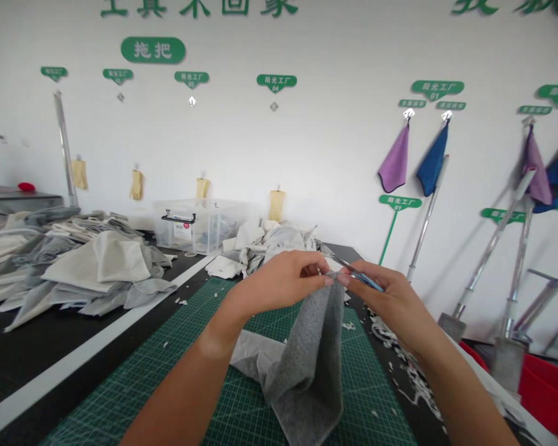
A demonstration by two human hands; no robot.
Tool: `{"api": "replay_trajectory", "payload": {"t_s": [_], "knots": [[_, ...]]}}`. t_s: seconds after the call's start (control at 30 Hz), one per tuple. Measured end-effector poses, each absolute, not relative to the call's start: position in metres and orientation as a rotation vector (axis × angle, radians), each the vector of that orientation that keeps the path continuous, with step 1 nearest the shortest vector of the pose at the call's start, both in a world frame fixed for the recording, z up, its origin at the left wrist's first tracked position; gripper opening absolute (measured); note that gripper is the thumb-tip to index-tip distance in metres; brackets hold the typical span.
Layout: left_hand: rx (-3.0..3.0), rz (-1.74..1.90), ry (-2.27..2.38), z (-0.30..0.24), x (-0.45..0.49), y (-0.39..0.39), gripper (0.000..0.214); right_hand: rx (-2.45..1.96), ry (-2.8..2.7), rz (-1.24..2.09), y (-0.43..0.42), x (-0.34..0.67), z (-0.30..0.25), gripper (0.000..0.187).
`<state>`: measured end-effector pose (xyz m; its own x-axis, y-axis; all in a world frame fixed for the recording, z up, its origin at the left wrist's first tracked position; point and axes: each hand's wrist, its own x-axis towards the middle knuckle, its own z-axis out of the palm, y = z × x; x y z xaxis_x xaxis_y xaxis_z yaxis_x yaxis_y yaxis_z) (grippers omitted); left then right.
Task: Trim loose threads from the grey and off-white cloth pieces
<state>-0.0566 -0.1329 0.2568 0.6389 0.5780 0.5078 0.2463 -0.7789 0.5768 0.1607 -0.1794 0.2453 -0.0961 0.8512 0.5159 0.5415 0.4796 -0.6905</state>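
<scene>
A white-walled workroom was shown, with mop poles (493, 248) leaned against the wall and a black work table (41, 353) heaped with fabric offcuts (97, 266). On the table lay a green cutting mat (260, 325), and over it a folded grey felt cloth (307, 365) was held up. Its top edge was pinched by the left hand (279, 282), with the right hand (390, 303) brought close beside it. A slim blue-handled tool (360, 277) was gripped in the right hand. The felt was judged soft, light and limp, best taken by its edge. The tool's tip was hidden by the fingers, so its kind could not be told.
</scene>
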Motion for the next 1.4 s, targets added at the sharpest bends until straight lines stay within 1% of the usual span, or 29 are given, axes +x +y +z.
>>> {"api": "replay_trajectory", "payload": {"t_s": [0.1, 0.17, 0.27, 0.37, 0.53, 0.8, 1.07, 1.17, 1.27, 1.4], "knots": [[2.4, 0.937, 0.621, 0.257, -0.056, -0.134, 0.027, -1.183, -1.787, 0.395, -0.179, 0.161, 0.244, 0.045], [2.409, 0.94, 0.595, 0.257, -0.054, -0.134, 0.023, -1.185, -1.801, 0.398, -0.178, 0.162, 0.242, 0.041], [2.42, 0.993, 0.584, 0.256, -0.052, -0.132, 0.016, -1.215, -1.788, 0.401, -0.175, 0.162, 0.239, 0.037], [2.419, 1.082, 0.612, 0.256, -0.052, -0.131, 0.014, -1.228, -1.766, 0.428, -0.171, 0.162, 0.236, 0.037], [2.357, 1.305, 0.676, 0.262, -0.053, -0.131, 0.013, -1.158, -1.84, 0.522, -0.168, 0.158, 0.234, 0.037], [2.033, 1.855, 0.721, 0.279, -0.061, -0.113, 0.012, -1.159, -1.903, 0.66, -0.163, 0.137, 0.219, 0.028], [1.828, 2.14, 0.708, 0.293, -0.07, -0.117, 0.016, -1.007, -2.093, 0.955, -0.157, 0.106, 0.181, 0.024], [1.745, 2.262, 0.732, 0.296, -0.075, -0.12, 0.018, -1.032, -2.146, 1.034, -0.153, 0.1, 0.161, 0.022], [1.684, 2.371, 0.75, 0.299, -0.079, -0.122, 0.018, -1.109, -2.185, 1.049, -0.147, 0.098, 0.14, 0.02], [1.595, 2.54, 0.753, 0.303, -0.082, -0.125, 0.016, -1.133, -2.219, 0.98, -0.138, 0.099, 0.121, 0.023]]}}
